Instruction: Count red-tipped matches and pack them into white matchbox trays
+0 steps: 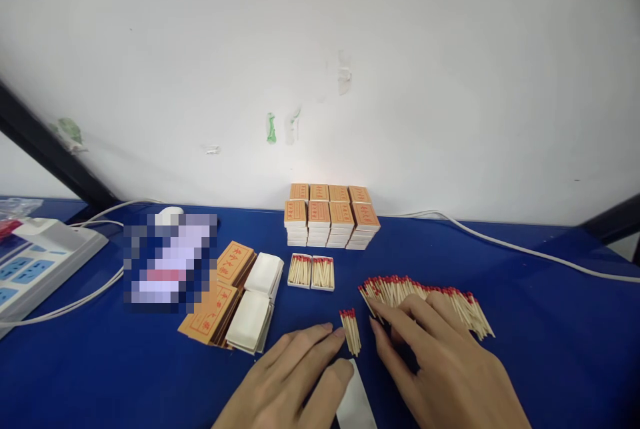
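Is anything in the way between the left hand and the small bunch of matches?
Nothing visible: the left hand has its fingertips right beside the small bunch. The white piece lies by the thumb, not between them.

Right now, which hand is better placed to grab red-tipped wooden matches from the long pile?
Right, I'd judge: the right hand is at the long pile, while the left hand is by the small match bundle.

left hand (295, 382) palm-down, right hand (445, 369) arched

A power strip (56, 257) lies near a white cable (75, 302).
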A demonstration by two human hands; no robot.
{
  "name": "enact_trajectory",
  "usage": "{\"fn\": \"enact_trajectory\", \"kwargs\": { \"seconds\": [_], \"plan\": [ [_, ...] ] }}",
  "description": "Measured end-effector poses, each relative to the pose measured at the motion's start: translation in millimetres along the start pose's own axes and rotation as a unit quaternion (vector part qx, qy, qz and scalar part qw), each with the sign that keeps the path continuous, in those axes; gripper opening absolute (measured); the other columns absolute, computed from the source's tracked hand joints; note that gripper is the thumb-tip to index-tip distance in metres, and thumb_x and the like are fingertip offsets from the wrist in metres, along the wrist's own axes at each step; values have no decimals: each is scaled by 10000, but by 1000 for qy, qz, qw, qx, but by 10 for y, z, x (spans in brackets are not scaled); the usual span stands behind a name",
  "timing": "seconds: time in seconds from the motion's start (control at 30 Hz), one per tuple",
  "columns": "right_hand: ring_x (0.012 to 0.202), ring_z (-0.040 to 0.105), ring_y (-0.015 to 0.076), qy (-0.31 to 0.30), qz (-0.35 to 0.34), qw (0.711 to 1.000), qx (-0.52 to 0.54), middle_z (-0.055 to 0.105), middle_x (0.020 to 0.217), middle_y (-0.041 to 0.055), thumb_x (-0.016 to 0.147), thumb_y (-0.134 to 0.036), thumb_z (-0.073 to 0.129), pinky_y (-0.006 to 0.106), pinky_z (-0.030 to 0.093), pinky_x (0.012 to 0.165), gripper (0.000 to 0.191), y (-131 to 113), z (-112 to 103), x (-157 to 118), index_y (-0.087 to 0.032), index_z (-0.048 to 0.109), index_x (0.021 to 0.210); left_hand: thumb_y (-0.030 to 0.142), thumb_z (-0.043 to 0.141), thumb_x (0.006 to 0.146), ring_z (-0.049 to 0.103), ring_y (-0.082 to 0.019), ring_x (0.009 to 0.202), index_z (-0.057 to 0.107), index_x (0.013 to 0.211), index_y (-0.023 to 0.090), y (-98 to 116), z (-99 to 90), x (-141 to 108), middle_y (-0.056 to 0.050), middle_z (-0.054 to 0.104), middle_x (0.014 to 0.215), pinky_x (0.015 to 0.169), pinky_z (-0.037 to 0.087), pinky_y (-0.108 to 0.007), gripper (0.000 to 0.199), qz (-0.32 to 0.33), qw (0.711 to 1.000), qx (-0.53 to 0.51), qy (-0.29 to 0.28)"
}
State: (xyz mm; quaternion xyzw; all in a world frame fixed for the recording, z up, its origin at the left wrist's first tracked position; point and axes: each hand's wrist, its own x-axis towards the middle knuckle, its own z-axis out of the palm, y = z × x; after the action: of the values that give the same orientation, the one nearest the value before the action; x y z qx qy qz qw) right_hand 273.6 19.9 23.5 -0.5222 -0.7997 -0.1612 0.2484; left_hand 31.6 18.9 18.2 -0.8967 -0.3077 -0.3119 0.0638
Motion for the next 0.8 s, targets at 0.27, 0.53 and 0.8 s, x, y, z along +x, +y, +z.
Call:
{"fn": "enact_trajectory", "kwargs": {
  "seconds": [0.27,0.53,0.8],
  "plan": [
    [807,772,222,8,20,1000,23,786,921,42,1157,-271,490,305,600,547,316,-21,11,-17,-251,805,1169,281,427,1243,772,-253,1369,733,1337,200,76,163,-224,-101,795,1450,1170,645,-368,329,-8,999,13,35],
    [813,754,214,-9,-16,1000,8,780,915,70,1190,-223,397,284,584,565,447,15,4,-4,-213,843,1177,395,411,1272,822,-260,1281,743,1343,126,18,-101,-90,-111,838,1377,1050,703,-344,434,22,999,-1,-34],
    [848,699,244,20,9,1000,-4,752,890,65,1178,-239,487,348,545,663,358,-50,-1,16,-240,811,1027,439,362,1283,823,-217,1249,733,1321,166,24,-37,-92,-62,853,1347,1042,682,-289,462,19,1000,-5,-23]
  ]
}}
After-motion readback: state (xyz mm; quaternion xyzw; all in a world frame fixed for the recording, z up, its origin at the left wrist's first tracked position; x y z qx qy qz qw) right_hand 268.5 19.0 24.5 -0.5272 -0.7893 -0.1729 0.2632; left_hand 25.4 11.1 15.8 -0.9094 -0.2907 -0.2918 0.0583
